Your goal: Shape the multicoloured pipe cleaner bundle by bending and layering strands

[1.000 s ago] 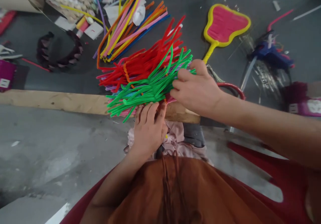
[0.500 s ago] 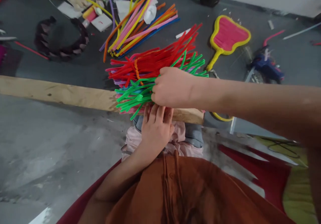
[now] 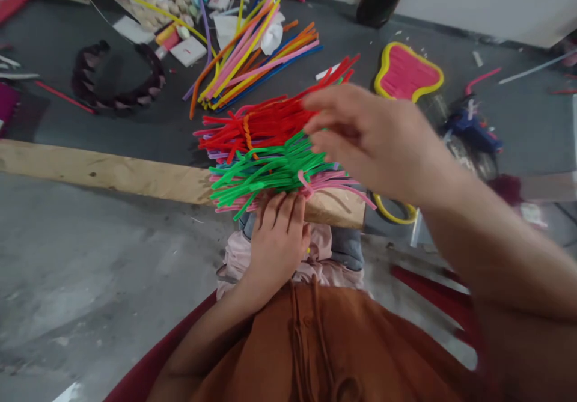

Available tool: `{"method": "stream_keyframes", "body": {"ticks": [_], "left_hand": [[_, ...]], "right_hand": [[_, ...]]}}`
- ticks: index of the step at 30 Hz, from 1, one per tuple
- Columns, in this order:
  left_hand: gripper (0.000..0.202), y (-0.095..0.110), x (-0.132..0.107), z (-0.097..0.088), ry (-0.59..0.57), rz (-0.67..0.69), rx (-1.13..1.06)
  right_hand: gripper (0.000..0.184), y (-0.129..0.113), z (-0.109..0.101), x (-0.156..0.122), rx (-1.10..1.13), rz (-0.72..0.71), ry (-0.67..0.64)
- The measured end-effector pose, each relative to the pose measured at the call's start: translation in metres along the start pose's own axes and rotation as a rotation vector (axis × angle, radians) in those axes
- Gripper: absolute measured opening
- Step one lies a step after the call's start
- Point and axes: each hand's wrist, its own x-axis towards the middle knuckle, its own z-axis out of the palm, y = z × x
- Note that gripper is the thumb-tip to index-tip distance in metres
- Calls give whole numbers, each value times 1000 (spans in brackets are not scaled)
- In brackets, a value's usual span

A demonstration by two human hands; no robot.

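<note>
Several bundles of pipe cleaners lie together on the table's near edge. The red bundle, tied with an orange twist, is farthest back; the green bundle is in front of it. Pink pipe cleaners stick out below the green ones, with a curled pink end near the middle. My left hand rests palm down at the edge, fingers stretched out and fingertips against the bundles' near side. My right hand is raised over the bundles' right end, fingers loosely bent and apart, with nothing visible in it.
Loose coloured pipe cleaners lie behind the bundles. A dark headband is at left, and a pink-and-yellow paddle shape at right. Beyond my right hand sits a blue tool. A wooden strip edges the table.
My right hand has lifted off the green bundle and moved right, its fingers opening. The pink pipe cleaners and curled end now show. My left hand stays almost in place.
</note>
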Motion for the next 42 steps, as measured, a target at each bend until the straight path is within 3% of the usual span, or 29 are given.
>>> {"method": "stream_keyframes", "body": {"ticks": [2,5,8,11,17,22,24,29,32,36,39,42], "left_hand": [[42,-2,1,-1,5,0,-41],[39,-4,2,-4,-12,16,-63],[40,-7,3,-7,-29,62,-44],[39,-8,2,-8,-39,90,-17],[37,-8,0,-10,-41,124,38],[27,3,5,-22,152,200,-38],[36,5,9,-23,106,210,16],[67,-9,4,-8,-169,89,156],[72,-15,-5,1,-171,69,160],[70,-13,-6,3,-157,46,141],[69,-10,-3,2,-134,26,117],[67,-8,-1,1,-126,8,91]], "right_hand": [[23,9,9,-35,-18,128,154],[20,23,47,-74,-52,34,131],[27,30,83,-88,-138,4,194],[28,30,95,-86,-225,-32,235],[28,30,93,-83,-314,-89,249],[23,29,94,-85,-297,-67,224],[25,28,93,-85,-297,-53,200],[30,26,91,-84,-301,20,69],[32,25,88,-90,-187,27,101],[31,19,77,-110,-10,114,307],[24,13,67,-117,-193,176,380],[25,12,61,-108,-456,241,344]]}}
